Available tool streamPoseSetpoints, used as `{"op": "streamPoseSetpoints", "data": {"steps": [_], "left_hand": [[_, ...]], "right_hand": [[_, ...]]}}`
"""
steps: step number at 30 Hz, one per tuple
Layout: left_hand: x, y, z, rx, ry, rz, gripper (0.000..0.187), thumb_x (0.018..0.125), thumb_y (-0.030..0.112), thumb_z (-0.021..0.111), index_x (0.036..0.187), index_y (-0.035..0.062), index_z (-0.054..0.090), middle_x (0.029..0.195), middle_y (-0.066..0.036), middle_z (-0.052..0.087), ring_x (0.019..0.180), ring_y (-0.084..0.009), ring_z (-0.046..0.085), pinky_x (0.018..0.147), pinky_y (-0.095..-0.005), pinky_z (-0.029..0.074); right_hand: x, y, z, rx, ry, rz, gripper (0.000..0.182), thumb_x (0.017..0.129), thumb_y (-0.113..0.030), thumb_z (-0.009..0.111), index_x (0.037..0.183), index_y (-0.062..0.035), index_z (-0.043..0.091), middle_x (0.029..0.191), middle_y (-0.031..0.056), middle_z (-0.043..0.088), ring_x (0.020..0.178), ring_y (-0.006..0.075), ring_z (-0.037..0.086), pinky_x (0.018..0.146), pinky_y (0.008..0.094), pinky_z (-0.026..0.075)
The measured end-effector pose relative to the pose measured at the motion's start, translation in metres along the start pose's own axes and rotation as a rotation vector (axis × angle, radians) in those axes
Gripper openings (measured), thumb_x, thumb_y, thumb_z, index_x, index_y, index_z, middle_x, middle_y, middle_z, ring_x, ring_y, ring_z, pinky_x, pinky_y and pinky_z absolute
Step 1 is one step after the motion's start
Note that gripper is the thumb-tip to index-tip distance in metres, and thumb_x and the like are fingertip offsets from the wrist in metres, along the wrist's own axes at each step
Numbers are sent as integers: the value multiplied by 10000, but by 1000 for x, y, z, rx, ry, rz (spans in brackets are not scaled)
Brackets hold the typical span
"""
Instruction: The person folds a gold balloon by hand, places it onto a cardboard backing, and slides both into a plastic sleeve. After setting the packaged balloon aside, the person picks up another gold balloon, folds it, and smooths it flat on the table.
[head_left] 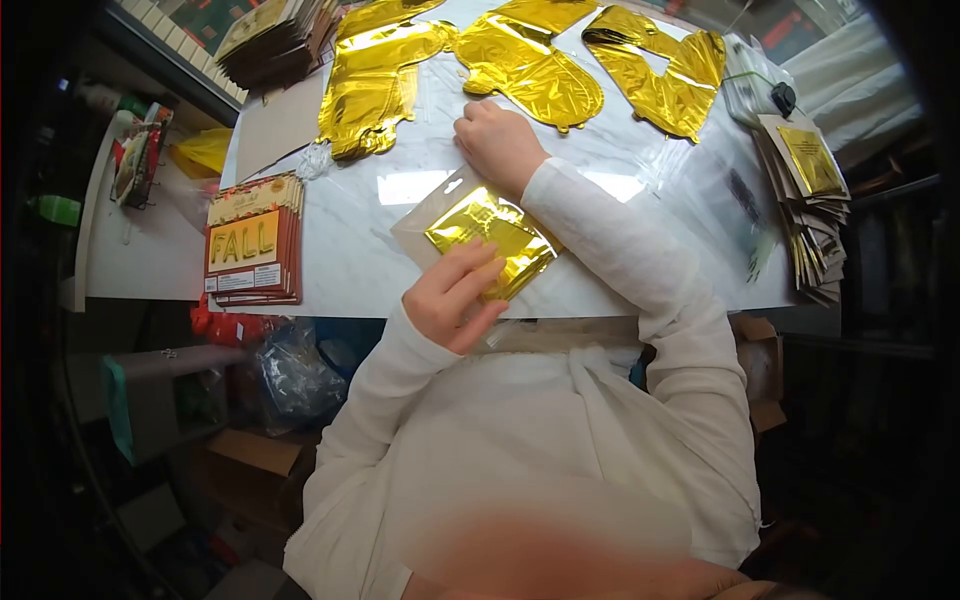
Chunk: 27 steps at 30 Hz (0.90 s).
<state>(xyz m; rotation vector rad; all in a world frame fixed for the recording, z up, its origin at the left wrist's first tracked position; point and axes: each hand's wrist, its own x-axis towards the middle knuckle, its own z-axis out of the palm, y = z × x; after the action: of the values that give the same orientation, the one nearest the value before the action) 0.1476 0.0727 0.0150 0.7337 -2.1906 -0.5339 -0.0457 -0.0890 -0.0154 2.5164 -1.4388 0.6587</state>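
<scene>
My left hand (455, 295) lies with its fingers stretched over a folded gold foil balloon (490, 225). The foil sits on a clear bag (415, 222) with a hang hole, turned at an angle near the table's front edge. Farther up the table, my right hand (500, 145) is closed, its fingers curled in at the lower edge of a flat gold foil balloon (535, 75). What its fingertips hold, if anything, is hidden. My right forearm crosses beside the bag.
Flat gold foil letter balloons lie on either side, one at left (375, 85), one at right (665, 75). At left stands a stack of printed FALL cards (250, 240). Kraft cards with gold foil (805, 200) are piled at right, near clear plastic sleeves (715, 210).
</scene>
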Motion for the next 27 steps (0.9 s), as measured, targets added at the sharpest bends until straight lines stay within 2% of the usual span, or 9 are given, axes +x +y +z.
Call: {"op": "streamPoseSetpoints", "data": {"steps": [1, 4, 14, 16, 18, 20, 23, 25, 27], "left_hand": [[3, 2, 4, 31, 7, -50, 418, 773, 136, 843, 1163, 32, 734, 1205, -175, 714, 1119, -377, 697, 961, -433, 570], [4, -4, 19, 169, -44, -27, 477, 718, 253, 898, 1121, 56, 736, 1230, -155, 713, 1156, -386, 685, 971, -446, 565], [3, -1, 32, 211, 10, -62, 216, 781, 187, 809, 894, 59, 677, 1185, -161, 740, 1135, -404, 701, 971, -531, 565], [2, -3, 35, 213, 60, -81, 148, 795, 140, 780, 834, 53, 667, 1142, -169, 759, 1105, -411, 716, 955, -533, 575], [3, -3, 36, 213, 80, -89, 129, 799, 129, 772, 829, 54, 671, 1134, -170, 762, 1100, -410, 719, 952, -532, 576], [2, -2, 36, 213, 99, -104, 111, 804, 118, 764, 823, 55, 675, 1127, -170, 766, 1095, -409, 722, 950, -531, 577], [4, -1, 36, 199, 93, -106, 95, 807, 105, 757, 824, 55, 678, 1135, -169, 764, 1097, -404, 722, 949, -530, 577], [2, -3, 38, 198, 101, -105, 95, 806, 105, 759, 828, 54, 681, 1134, -170, 763, 1098, -403, 722, 948, -529, 577], [1, -4, 39, 203, 98, -97, 101, 806, 110, 763, 827, 54, 681, 1137, -171, 762, 1095, -404, 723, 947, -529, 577]], "right_hand": [[-1, 2, -1, -89, -15, 40, 83, 855, -133, 666, 836, -53, 659, 924, 99, 662, 923, 277, 682, 736, 404, 583], [-5, 13, -7, -167, -11, 212, 70, 849, -91, 648, 907, -52, 651, 931, 109, 678, 920, 286, 702, 737, 406, 586], [-42, 80, -32, -66, -4, 227, 134, 797, -80, 670, 914, -35, 623, 885, 147, 665, 835, 319, 684, 743, 414, 554], [-60, 62, -70, 238, 140, 132, 181, 778, -47, 694, 955, -29, 660, 836, 122, 650, 799, 313, 687, 735, 423, 565], [-87, 33, -115, 544, 28, 137, 237, 780, -18, 707, 1008, -48, 653, 833, 88, 605, 746, 267, 642, 673, 358, 534], [-122, 7, -147, 736, -241, 79, 234, 777, 24, 687, 996, -53, 657, 855, 79, 600, 743, 263, 644, 666, 349, 544], [-160, -21, -157, 572, -259, -7, 234, 772, 40, 686, 987, -51, 666, 894, 84, 609, 756, 267, 655, 673, 355, 554], [-179, -19, -147, 269, -153, 87, 258, 760, 48, 695, 1002, -39, 676, 923, 91, 614, 763, 274, 664, 666, 360, 556], [-184, -11, -144, 217, -98, 144, 268, 757, 49, 698, 1011, -34, 676, 928, 96, 617, 766, 280, 667, 668, 363, 557]]}}
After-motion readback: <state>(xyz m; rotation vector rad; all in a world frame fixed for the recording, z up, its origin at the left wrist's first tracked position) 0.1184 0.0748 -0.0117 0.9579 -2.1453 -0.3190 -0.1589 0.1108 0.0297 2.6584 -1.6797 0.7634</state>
